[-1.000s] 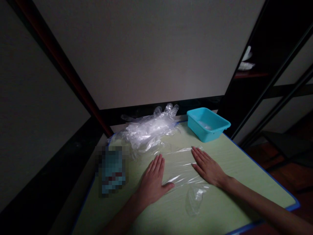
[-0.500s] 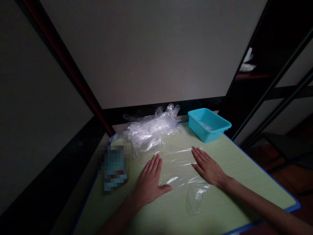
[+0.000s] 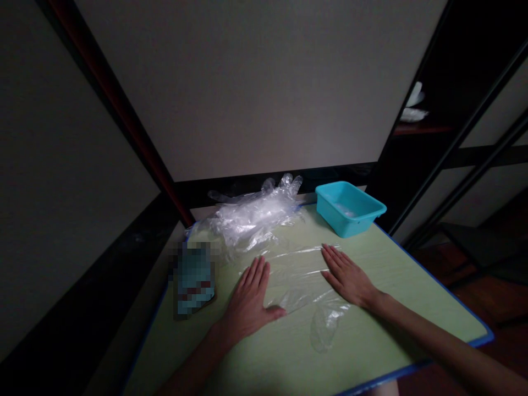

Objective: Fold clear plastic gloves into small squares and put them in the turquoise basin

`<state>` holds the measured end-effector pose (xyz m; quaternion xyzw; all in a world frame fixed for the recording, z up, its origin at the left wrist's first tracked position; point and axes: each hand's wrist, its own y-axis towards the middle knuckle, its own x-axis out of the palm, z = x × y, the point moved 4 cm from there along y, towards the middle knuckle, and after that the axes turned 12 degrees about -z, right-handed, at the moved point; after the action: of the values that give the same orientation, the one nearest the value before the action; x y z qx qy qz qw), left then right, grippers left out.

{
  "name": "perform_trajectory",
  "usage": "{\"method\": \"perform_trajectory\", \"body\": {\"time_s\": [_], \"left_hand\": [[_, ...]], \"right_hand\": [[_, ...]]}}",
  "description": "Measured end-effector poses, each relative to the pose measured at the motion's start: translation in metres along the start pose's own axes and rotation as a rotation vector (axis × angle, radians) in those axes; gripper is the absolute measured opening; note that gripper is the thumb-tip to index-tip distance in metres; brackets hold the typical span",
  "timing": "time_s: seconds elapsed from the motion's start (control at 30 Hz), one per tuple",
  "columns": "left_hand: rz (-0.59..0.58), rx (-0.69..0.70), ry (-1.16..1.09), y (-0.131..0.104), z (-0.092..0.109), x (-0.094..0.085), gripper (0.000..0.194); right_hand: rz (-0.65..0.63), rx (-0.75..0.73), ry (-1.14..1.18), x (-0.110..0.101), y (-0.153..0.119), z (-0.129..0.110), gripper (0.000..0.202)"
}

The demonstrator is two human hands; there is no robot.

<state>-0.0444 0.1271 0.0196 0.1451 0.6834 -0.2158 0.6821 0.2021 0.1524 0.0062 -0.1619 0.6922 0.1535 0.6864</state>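
A clear plastic glove [image 3: 295,275] lies spread on the pale green tabletop, with a thin part reaching toward the near side. My left hand [image 3: 251,300] rests flat over its left end, fingers together and thumb stretched out. Flat on its right end is my right hand [image 3: 346,278], palm down with the thumb apart. Behind my left hand sits a crumpled heap of clear plastic gloves [image 3: 256,214], some fingers sticking up at the back.
A turquoise plastic basin [image 3: 350,209] with something clear inside stands at the back right. At the left edge lies a blurred-out object [image 3: 194,283]. The green table [image 3: 396,341] has a blue edge and meets a cabinet panel [image 3: 268,93] behind.
Both hands stay pressed on the glove with hardly any movement. The whole view has shifted slightly, showing more of the table's near edge.
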Motion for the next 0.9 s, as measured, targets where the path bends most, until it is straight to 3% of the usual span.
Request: {"method": "perform_trajectory", "body": {"time_s": [0.1, 0.3, 0.4, 0.53, 0.9], "left_hand": [[0.052, -0.028, -0.021, -0.008, 0.013, -0.005, 0.090], [0.027, -0.075, -0.148, -0.011, 0.084, -0.010, 0.077], [0.027, -0.117, -0.169, -0.010, 0.104, -0.002, 0.076], [0.048, -0.141, -0.134, -0.013, 0.106, 0.006, 0.075], [0.189, -0.172, -0.027, -0.031, 0.098, 0.008, 0.076]], "right_hand": [[-0.003, -0.002, 0.017, 0.000, 0.000, 0.000, 0.058], [-0.002, -0.005, 0.013, 0.002, 0.000, 0.001, 0.058], [0.004, -0.012, 0.011, 0.003, 0.001, 0.002, 0.058], [0.010, -0.019, 0.015, 0.004, 0.001, 0.002, 0.059], [-0.002, -0.014, 0.006, 0.003, 0.001, 0.002, 0.059]]}}
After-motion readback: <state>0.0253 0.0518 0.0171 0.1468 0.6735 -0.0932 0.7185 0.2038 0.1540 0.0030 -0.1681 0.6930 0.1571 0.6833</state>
